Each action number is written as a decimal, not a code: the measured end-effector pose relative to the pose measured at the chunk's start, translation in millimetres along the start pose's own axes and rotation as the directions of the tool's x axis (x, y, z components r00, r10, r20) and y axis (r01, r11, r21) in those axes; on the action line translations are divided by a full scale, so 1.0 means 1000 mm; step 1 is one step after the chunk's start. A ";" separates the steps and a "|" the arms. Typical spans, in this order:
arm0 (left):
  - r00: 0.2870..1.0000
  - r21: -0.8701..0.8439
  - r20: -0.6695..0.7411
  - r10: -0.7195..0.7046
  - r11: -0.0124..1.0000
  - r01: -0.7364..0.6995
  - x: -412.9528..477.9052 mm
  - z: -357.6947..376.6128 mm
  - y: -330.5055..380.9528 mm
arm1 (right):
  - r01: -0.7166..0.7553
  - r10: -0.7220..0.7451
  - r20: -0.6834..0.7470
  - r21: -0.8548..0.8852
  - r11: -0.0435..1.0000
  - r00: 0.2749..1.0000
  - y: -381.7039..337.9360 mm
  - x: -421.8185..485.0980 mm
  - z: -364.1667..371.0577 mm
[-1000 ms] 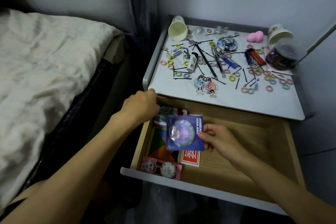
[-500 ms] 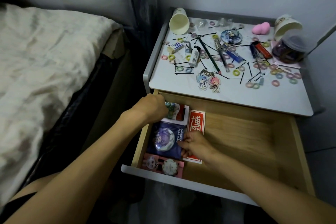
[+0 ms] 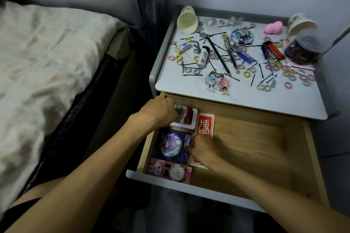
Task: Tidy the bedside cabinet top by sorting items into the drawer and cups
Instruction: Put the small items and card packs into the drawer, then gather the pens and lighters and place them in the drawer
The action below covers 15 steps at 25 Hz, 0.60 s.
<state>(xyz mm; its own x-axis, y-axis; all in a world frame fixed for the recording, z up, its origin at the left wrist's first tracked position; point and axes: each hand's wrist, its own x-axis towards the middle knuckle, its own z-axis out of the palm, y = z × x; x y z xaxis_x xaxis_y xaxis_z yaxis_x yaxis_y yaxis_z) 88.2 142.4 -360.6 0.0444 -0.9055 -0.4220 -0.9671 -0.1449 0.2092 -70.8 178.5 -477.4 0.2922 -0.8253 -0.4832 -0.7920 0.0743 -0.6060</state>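
Observation:
The wooden drawer [image 3: 255, 149] stands pulled out under the cabinet top [image 3: 246, 100]. My left hand [image 3: 159, 112] is curled over the left edge of a white-framed card [image 3: 187, 119] at the drawer's back left. My right hand [image 3: 203, 149] pinches the right edge of a dark blue badge card [image 3: 171, 144], which lies flat in the drawer. A red-and-white card [image 3: 205, 124] and a pink badge card [image 3: 170, 170] lie beside it. Two paper cups [image 3: 187, 22] [image 3: 301, 26] lie on their sides on the cabinet top.
Hair ties, bobby pins, pens, lighters, an eraser [image 3: 184, 47], two figure keychains [image 3: 217, 83], a round badge [image 3: 242, 36], a pink sponge [image 3: 273, 27] and a clear jar [image 3: 305, 49] litter the top. A bed [image 3: 47, 62] stands at the left.
My right hand has lowered the blue badge card from above the drawer down flat into its left side. My left hand has stayed at the back left corner on the white-framed card.

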 end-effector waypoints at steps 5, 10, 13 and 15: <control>0.998 0.088 -0.055 -0.041 0.995 0.046 0.000 0.003 0.000 | 0.025 -0.026 -0.024 -0.033 0.999 0.999 -0.003 0.000 -0.013; 0.924 0.079 -0.383 0.014 0.997 0.017 -0.003 -0.007 0.012 | 0.053 -0.075 -0.216 -0.104 0.993 0.973 -0.012 -0.022 -0.078; 0.873 -0.236 -0.485 0.054 0.953 -0.190 0.004 -0.020 0.034 | 0.107 -0.156 -0.381 -0.148 0.983 0.911 -0.017 -0.032 -0.138; 0.831 -0.336 -0.552 0.066 0.894 -0.295 0.016 -0.032 0.057 | 0.116 -0.154 -0.464 -0.109 0.987 0.872 -0.014 -0.022 -0.180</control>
<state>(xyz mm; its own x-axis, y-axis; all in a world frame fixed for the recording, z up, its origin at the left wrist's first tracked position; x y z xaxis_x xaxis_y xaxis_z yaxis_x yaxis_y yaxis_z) 41.5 106.8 -327.7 0.1111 -0.9824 0.1502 -0.7938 0.0032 0.6081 -162.5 95.2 -344.2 0.1277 -0.9912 -0.0348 -0.8065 -0.0833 -0.5854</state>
